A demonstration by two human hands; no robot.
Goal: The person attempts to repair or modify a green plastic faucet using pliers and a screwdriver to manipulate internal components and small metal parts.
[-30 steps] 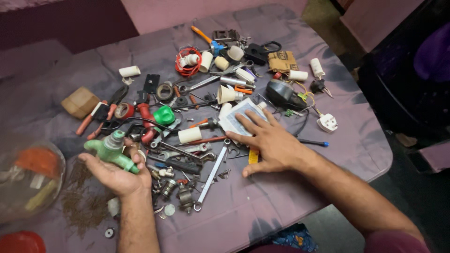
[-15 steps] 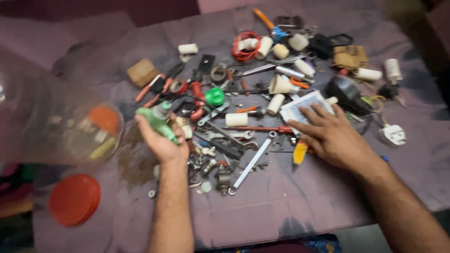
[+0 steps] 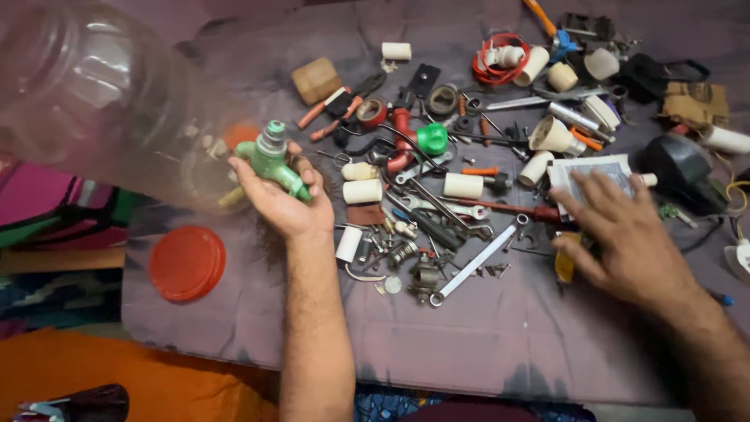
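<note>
Green tap fitting (image 3: 275, 162) in left hand (image 3: 283, 202), beside clear jar (image 3: 101, 94).

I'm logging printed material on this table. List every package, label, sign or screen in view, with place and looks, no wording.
Printed paper sheet: flat under the fingers of the right hand, right of the tool pile; rectangular, white with grey print.
Cardboard packet: far right edge of the table, crumpled, brown.
No signs or screens show.
</note>
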